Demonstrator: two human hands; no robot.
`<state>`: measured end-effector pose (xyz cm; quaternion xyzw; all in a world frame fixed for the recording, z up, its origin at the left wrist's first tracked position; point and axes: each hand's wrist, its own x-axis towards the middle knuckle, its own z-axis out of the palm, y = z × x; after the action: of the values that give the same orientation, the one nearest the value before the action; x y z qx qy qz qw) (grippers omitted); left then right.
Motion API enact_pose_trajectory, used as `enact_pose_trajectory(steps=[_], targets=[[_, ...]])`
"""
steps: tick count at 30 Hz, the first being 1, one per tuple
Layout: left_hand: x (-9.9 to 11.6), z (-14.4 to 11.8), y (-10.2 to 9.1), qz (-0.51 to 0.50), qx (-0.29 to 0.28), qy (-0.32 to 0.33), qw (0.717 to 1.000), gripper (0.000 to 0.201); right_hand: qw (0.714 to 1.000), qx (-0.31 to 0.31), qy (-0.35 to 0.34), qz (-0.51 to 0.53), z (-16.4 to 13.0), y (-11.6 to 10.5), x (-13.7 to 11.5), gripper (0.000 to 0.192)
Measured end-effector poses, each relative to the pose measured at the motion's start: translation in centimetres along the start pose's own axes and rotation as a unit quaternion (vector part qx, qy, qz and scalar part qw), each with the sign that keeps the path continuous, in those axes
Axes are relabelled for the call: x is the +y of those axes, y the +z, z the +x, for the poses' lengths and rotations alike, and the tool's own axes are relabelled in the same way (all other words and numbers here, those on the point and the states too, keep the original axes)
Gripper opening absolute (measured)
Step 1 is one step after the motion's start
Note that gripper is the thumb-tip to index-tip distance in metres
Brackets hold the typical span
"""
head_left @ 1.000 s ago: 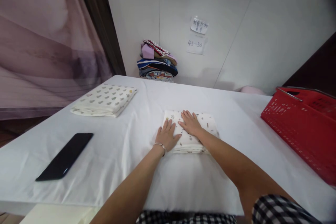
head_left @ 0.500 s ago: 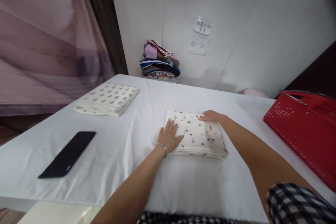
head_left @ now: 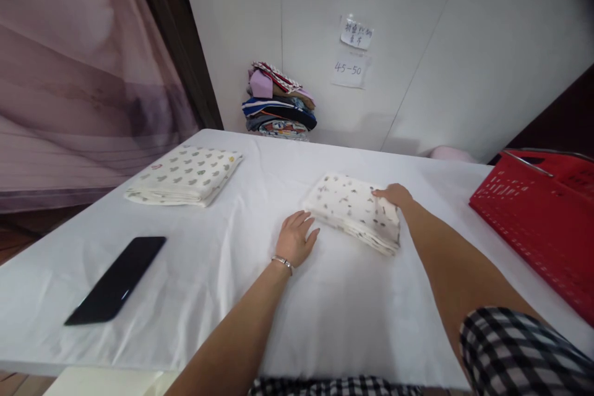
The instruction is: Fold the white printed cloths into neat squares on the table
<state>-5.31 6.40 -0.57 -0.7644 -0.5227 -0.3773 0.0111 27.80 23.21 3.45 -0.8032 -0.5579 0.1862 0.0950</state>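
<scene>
Now my right hand [head_left: 394, 194] grips the far edge of the folded printed cloth [head_left: 355, 210]; my left hand [head_left: 295, 240] lies flat and empty just beside it. I'd lift gently, keeping the folds stacked.

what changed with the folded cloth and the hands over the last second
The folded cloth has slid away from the person and turned askew. The right hand moved from its top to its far right edge. The left hand came off it onto the white table cover. Phone, other folded cloth and red basket stayed put.
</scene>
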Motion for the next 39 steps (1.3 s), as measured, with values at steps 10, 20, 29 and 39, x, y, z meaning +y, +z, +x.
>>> enact_pose_trajectory(steps=[10,20,29,39], targets=[[-0.2,-0.3,1.6,-0.039,-0.028,0.011,0.999,0.027,0.937,-0.188,0.137,0.26,-6.2,-0.1,5.4,0.048],[1.6,-0.2,1.1,-0.108,-0.094,-0.074,0.987,0.04,0.978,-0.161,-0.002,0.135,-17.0,1.3,5.4,0.048],[1.6,0.4,1.0,-0.137,-0.127,-0.2,0.962,0.03,0.901,-0.005,-0.433,-0.027,-20.3,2.7,1.7,0.034],[1.1,0.7,0.9,-0.186,-0.087,-0.282,0.937,0.026,0.882,0.01,-0.47,0.03,-21.2,5.5,-3.2,0.026]])
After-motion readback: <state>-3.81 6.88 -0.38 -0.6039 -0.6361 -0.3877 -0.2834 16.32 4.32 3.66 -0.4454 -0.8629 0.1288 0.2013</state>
